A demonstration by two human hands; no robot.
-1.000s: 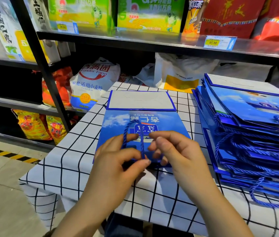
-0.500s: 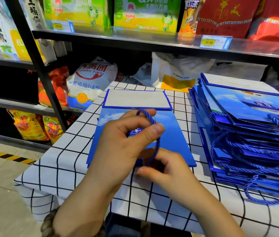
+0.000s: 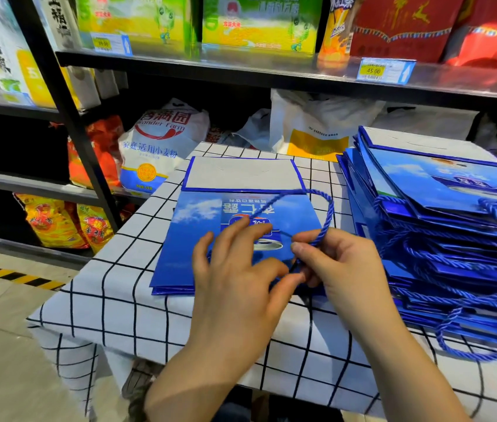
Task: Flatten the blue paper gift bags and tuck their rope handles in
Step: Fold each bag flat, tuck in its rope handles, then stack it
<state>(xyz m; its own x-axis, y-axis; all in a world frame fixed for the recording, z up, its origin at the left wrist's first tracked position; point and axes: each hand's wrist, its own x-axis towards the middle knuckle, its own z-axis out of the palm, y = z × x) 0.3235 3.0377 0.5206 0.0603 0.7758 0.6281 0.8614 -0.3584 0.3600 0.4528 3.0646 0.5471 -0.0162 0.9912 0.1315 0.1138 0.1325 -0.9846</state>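
1. The right hand [image 3: 341, 269] pinches the blue rope handle [image 3: 324, 214] between thumb and index finger, near the point where the rope comes down to the mouth of the bag. The other fingers [image 3: 308, 277] of this hand are curled under, close to the bag's near edge.
2. The left hand [image 3: 238, 269] lies palm down on the flat blue gift bag [image 3: 189, 239]. Its fingers are spread and a little bent, with the tips on the printed picture; the thumb reaches toward the right hand and almost touches it.
3. From the pinch, the rope handle rises in an open loop above the right part of the bag and curves back to the left, across the printed text.
4. The bag lies flat on the checked tablecloth [image 3: 113, 300], its mouth toward the person. Its white folded bottom panel [image 3: 241, 175] is at the far end.
5. Just to the right of the bag is a stack of blue bags [image 3: 442, 208], lying flat in layers, with many rope handles hanging loose out of their near ends.
6. Behind the table are dark shelves [image 3: 241, 68] with goods: a white flour sack [image 3: 162, 141], green and yellow boxes [image 3: 256, 22], red packages [image 3: 405, 25], and a yellow price tag [image 3: 373, 70].
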